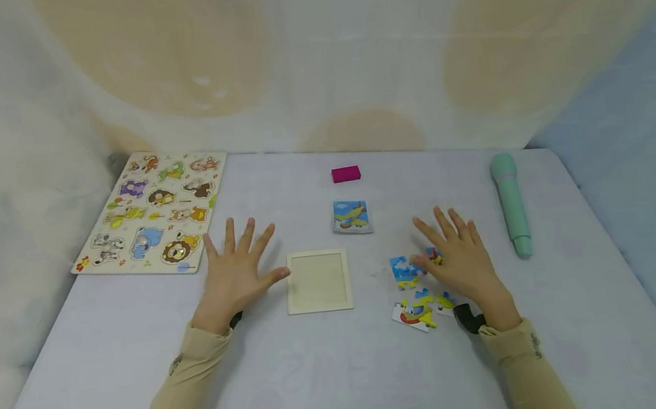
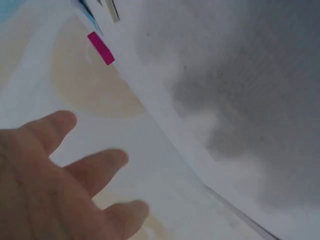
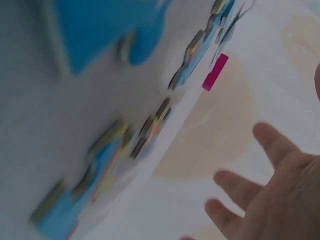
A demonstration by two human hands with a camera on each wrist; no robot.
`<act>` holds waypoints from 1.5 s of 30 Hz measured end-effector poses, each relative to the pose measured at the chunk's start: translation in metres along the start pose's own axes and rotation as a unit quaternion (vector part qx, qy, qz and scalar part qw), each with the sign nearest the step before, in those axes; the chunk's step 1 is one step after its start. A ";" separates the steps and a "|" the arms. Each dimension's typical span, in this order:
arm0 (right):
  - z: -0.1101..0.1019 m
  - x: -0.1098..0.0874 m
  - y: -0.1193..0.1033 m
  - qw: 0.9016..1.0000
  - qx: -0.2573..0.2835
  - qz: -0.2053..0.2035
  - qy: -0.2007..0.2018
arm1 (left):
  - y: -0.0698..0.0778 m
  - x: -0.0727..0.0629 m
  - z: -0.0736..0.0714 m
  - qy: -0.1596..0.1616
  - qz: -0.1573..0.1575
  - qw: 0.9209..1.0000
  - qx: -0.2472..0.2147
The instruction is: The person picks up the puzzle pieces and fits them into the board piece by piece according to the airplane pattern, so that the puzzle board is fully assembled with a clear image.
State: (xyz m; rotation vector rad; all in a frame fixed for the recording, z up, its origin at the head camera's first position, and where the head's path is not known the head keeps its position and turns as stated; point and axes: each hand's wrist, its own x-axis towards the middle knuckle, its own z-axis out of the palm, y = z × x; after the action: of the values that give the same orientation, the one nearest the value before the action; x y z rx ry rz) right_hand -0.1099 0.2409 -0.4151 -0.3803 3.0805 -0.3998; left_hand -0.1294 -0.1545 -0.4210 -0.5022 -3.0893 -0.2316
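My left hand (image 1: 236, 277) has its fingers spread wide, holding nothing. Its thumb tip lies over the left edge of a square, cream-coloured puzzle tray (image 1: 318, 282). On the other side, my right hand (image 1: 463, 263) also has spread fingers and grips nothing. It is over and beside several loose jigsaw pieces (image 1: 414, 314) in blue, yellow and white, partly covering some of them. The right wrist view shows blurred blue pieces (image 3: 107, 155) standing out near the camera. Fingers of the left hand (image 2: 95, 172) appear in the left wrist view, with bare white tabletop beside them.
Behind the tray lies a small square airplane picture (image 1: 350, 215), and farther back a magenta block (image 1: 345, 174). A wooden animal puzzle board (image 1: 176, 190) is at the back left. At the right lies a mint-green cylinder with a rounded head (image 1: 511, 205). Patterned cloth hangs behind the table.
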 end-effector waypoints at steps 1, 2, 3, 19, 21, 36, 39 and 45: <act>0.001 0.003 -0.002 1.000 0.009 -0.008 -0.007 | 0.000 -0.001 0.002 -0.021 0.005 1.000 -0.017; 0.002 0.005 -0.005 1.000 0.013 -0.018 -0.013 | 0.001 -0.001 0.004 -0.042 0.010 0.998 -0.035; 0.003 0.008 -0.006 0.999 0.014 -0.027 -0.019 | 0.002 -0.002 0.006 -0.062 0.016 0.997 -0.053; 0.011 0.024 -0.027 0.993 0.016 -0.058 -0.097 | 0.011 0.000 0.019 -0.144 0.082 0.979 -0.118; 0.011 0.024 -0.028 0.994 0.025 -0.052 -0.098 | 0.013 0.002 0.019 -0.146 0.088 0.978 -0.120; 0.005 0.019 -0.021 0.978 0.174 -0.037 -0.111 | 0.019 -0.001 0.018 -0.142 0.082 0.980 -0.109; -0.002 0.027 -0.029 0.972 0.191 -0.040 -0.132 | 0.020 -0.002 0.017 -0.143 0.078 0.980 -0.113; -0.003 0.059 -0.072 0.952 0.237 -0.048 -0.190 | 0.022 0.000 0.017 -0.144 0.074 0.980 -0.116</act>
State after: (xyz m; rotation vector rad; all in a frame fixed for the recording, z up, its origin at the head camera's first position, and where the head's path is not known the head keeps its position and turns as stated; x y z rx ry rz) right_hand -0.1504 0.1598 -0.3927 -0.5145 2.4934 -0.9215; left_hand -0.1223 -0.1313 -0.4349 -0.8393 -3.2965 -0.5685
